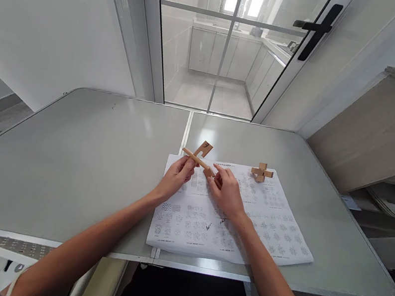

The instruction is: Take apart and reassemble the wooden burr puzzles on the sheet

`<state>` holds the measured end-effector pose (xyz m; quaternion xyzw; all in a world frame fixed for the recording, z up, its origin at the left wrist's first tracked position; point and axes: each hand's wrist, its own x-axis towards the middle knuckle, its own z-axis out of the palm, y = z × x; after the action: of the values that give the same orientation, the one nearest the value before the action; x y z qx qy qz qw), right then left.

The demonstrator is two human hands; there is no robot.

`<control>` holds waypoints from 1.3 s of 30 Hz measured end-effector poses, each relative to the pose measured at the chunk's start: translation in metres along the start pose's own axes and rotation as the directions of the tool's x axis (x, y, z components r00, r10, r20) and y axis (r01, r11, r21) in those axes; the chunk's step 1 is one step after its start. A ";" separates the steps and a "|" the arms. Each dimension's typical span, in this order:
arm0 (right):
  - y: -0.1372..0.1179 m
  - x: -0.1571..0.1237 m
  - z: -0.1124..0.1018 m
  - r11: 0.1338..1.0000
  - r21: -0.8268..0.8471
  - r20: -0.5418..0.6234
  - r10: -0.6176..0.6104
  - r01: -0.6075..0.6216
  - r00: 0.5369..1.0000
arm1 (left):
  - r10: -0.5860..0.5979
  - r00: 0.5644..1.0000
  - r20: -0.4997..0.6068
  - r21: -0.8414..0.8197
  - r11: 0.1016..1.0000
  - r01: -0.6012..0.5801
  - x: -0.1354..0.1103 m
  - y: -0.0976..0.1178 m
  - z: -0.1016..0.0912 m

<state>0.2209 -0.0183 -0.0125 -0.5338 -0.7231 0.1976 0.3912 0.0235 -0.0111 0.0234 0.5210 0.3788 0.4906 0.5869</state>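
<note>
My left hand (176,177) pinches two wooden puzzle pieces that cross each other above the paper. One is a flat notched piece (204,148) with a dark mark on its upper end. The other is a slim wooden stick (195,158) slanting down toward my right hand (227,190). Between my right thumb and fingers sits a notched wooden piece (210,173), partly covered, by the stick's lower end. Whether the stick and this piece are joined I cannot tell. Beneath both hands lies a printed instruction sheet (182,236) with rows of small diagrams.
An assembled wooden cross-shaped puzzle (262,172) rests on the sheet's upper right. The grey table (77,163) has a seam down its middle and rounded corners. A glass door (205,58) with a black handle (317,31) stands behind it, and shelves (394,196) are at right.
</note>
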 end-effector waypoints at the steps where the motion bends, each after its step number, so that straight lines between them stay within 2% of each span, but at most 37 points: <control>1: 0.001 0.000 -0.001 1.000 -0.007 0.018 -0.002 0.003 1.000 | -0.002 1.000 -0.001 0.000 1.000 0.002 0.000 0.000 0.000; 6: -0.001 0.000 -0.003 0.999 -0.045 0.088 -0.019 0.023 0.996 | -0.015 1.000 -0.014 0.014 1.000 0.015 -0.001 0.002 0.000; 11: -0.009 0.000 -0.004 0.995 0.097 -0.009 0.026 -0.025 1.000 | -0.016 1.000 -0.014 0.013 1.000 0.016 -0.001 0.002 0.000; 15: -0.014 0.004 -0.010 0.956 0.259 -0.077 0.167 -0.142 0.983 | -0.022 1.000 -0.013 0.007 1.000 0.022 -0.001 0.000 0.001; 17: -0.015 0.006 -0.014 0.877 0.424 -0.019 0.259 -0.227 0.966 | -0.036 0.999 -0.018 -0.014 0.999 0.035 0.000 -0.001 0.000; 19: -0.016 0.007 -0.018 0.743 0.600 0.091 0.305 -0.297 0.948 | -0.063 0.998 -0.024 -0.058 0.996 0.061 0.001 -0.002 -0.001; 22: -0.019 0.008 -0.024 0.552 0.760 0.227 0.270 -0.343 0.936 | -0.115 0.993 -0.040 -0.153 0.982 0.107 0.003 -0.003 -0.003; 26: -0.023 0.009 -0.031 0.426 0.835 0.286 0.204 -0.348 0.936 | -0.139 0.990 -0.022 -0.209 0.969 0.132 0.003 -0.003 -0.006; 39: -0.023 0.007 -0.027 0.461 0.811 0.349 0.115 -0.361 0.930 | -0.182 0.977 0.112 -0.221 0.954 0.203 -0.001 0.004 -0.001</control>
<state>0.2267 -0.0233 0.0234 -0.3336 -0.4859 0.6491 0.4809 0.0220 -0.0119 0.0277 0.4314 0.3413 0.4475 0.7051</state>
